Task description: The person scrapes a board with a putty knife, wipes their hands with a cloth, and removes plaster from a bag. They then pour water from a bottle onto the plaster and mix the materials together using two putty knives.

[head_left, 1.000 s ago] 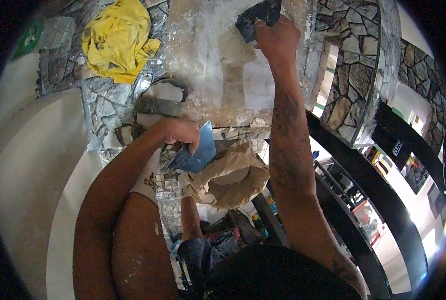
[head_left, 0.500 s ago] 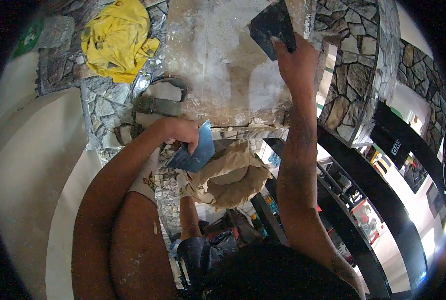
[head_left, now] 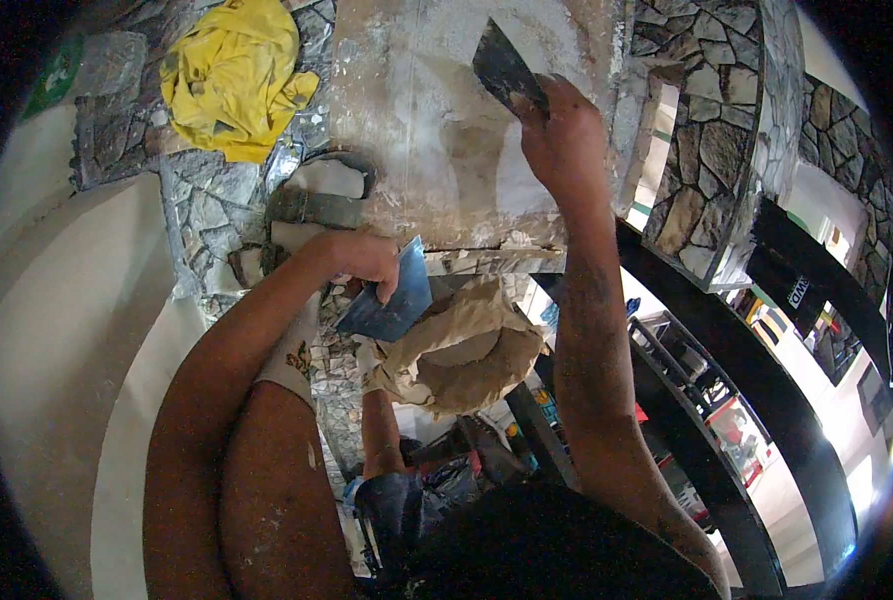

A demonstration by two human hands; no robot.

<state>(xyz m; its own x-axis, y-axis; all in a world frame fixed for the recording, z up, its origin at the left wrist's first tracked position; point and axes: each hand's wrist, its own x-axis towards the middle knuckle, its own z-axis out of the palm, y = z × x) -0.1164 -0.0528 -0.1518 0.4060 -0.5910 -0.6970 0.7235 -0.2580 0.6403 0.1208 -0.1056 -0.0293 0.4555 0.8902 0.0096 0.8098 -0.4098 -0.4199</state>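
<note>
My right hand (head_left: 566, 140) grips a dark flat scraper (head_left: 506, 68) over a board (head_left: 386, 130) smeared with pale and brown patches. The scraper's blade points up and to the left; whether it touches the board I cannot tell. My left hand (head_left: 369, 262) is closed on the edge of a blue-grey flat blade (head_left: 394, 300), just below the board's lower left part. Beside that blade, to the right and lower, stands an open brown paper bag (head_left: 506, 372) with its rim rolled and crumpled.
A crumpled yellow cloth (head_left: 231, 80) lies on the stone surface at the upper left. My shoe (head_left: 321, 195) rests beside the board. Stone cladding (head_left: 711, 140) rises at the right, with dark curved beams (head_left: 766, 400) below it.
My right hand has moved left and slightly down, and the scraper in it has turned. My left hand and its blade have hardly moved.
</note>
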